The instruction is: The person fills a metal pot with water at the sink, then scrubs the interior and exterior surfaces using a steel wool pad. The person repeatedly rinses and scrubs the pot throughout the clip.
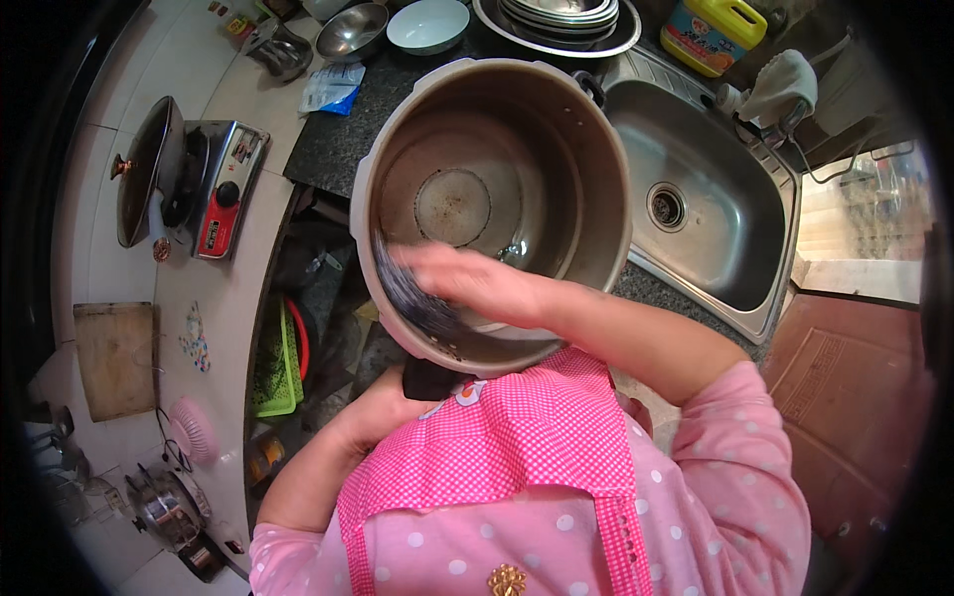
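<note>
A large, deep metal pot (pixel 604 160), which looks like a pressure cooker body without its lid, is tipped with its mouth towards me. A little water glints on its inside, and brown specks mark the round base. My left hand (pixel 384 410) holds the black handle (pixel 428 381) at the near rim; part of that grip is hidden by my pink checked apron (pixel 507 432). Inside the pot, my right hand (pixel 469 281) presses a dark grey scouring pad or cloth (pixel 417 298) against the near left wall. Both hand and pad are blurred.
A steel sink (pixel 715 246) adjoins the pot on the right, with a yellow jug (pixel 712 37) behind it. Stacked steel basins (pixel 555 33), a white bowl (pixel 428 26) and a steel bowl (pixel 352 31) stand at the back. Left are a portable gas stove (pixel 231 190) and a cutting board (pixel 115 361).
</note>
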### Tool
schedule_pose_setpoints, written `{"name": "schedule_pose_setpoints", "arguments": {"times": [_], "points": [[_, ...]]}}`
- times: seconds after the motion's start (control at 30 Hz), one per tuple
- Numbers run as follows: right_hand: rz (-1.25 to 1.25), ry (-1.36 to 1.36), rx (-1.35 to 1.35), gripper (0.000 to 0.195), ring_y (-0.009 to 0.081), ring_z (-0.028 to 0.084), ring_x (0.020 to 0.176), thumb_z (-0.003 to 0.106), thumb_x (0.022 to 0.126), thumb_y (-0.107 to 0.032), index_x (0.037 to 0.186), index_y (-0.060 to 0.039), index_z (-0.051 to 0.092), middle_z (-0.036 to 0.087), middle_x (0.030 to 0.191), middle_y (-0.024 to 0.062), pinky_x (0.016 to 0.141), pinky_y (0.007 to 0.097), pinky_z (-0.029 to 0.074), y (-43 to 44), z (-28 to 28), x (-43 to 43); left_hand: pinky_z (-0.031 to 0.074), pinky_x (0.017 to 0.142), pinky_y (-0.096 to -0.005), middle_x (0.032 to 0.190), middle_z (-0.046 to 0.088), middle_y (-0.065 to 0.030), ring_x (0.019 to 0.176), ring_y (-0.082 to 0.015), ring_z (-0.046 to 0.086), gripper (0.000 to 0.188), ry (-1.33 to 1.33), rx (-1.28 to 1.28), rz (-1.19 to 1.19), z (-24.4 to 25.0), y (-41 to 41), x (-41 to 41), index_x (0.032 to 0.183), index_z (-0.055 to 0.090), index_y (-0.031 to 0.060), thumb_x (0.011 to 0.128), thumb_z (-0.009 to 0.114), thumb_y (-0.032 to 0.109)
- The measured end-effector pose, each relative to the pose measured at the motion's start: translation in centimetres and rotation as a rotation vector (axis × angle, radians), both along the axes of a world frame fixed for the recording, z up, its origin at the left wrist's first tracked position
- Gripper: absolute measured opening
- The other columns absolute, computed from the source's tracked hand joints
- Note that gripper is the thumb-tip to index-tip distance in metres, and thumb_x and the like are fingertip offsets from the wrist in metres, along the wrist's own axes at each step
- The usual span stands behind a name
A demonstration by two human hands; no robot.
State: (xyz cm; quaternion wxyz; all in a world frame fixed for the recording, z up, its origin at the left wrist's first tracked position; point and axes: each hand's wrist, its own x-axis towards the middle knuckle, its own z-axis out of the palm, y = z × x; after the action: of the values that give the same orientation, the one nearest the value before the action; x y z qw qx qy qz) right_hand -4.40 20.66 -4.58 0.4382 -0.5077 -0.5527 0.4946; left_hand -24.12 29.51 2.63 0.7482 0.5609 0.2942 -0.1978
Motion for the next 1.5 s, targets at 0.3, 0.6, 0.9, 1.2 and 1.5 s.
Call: {"name": "schedule_pose_setpoints", "arguments": {"times": [0.3,0.6,0.9,1.2,1.5], "points": [[-0.071,-1.907,0.253,0.03,0.0235,0.048,0.109,0.063,0.077,-0.027,0.106,-0.0252,0.072,0.055,0.117,0.0008,0.088,0.0344,0.04,-3.4,3.4,13.7,0.043,0.097,-0.033,0.119,0.063,-0.0138,0.11,-0.0196,0.058,0.057,-0.021,0.126,-0.042,0.6,-1.2,0.2,0.124,0.055,-0.0031,0.079,0.076,0.023],[-0.083,-1.726,-0.061,0.038,0.025,0.049,0.108,0.061,0.077,-0.022,0.115,-0.026,0.068,0.055,0.113,0.0049,0.092,0.0357,0.041,-6.4,3.5,10.9,0.035,0.107,-0.0356,0.135,0.052,-0.0134,0.127,-0.0231,0.048,0.078,-0.029,0.127,-0.025,1.8,-2.3,1.3,0.137,0.041,0.0013,0.074,0.082,0.024],[-0.041,-1.39,-0.411,0.043,0.0242,0.051,0.105,0.065,0.072,-0.017,0.114,-0.024,0.069,0.057,0.114,0.0079,0.089,0.0368,0.044,-8.8,2.4,9.1,0.044,0.097,-0.033,0.123,0.062,-0.0154,0.113,-0.0202,0.057,0.068,-0.118,0.317,-0.108,0.0,-2.9,-0.4,0.126,0.052,-0.0036,0.077,0.079,0.034],[-0.464,-1.188,0.043,0.051,0.0332,0.051,0.107,0.07,0.074,-0.016,0.124,-0.0155,0.06,0.055,0.119,0.0151,0.092,0.0414,0.044,-11.3,0.9,5.8,0.048,0.075,-0.0271,0.103,0.062,-0.01,0.086,-0.0151,0.06,0.052,-0.033,0.05,0.015,0.1,-1.5,-0.5,0.123,0.053,0.0009,0.078,0.075,0.017],[-0.894,-0.772,0.187,0.05,0.0353,0.051,0.111,0.069,0.076,-0.018,0.125,-0.0126,0.059,0.054,0.116,0.0187,0.095,0.0407,0.044,-6.7,4.3,8.6,0.025,0.036,-0.0209,0.064,0.04,-0.0004,0.043,-0.0042,0.033,0.018,0.091,-0.737,0.187,-0.6,4.0,-1.3,0.104,0.05,0.0041,0.087,0.057,0.006]]}}
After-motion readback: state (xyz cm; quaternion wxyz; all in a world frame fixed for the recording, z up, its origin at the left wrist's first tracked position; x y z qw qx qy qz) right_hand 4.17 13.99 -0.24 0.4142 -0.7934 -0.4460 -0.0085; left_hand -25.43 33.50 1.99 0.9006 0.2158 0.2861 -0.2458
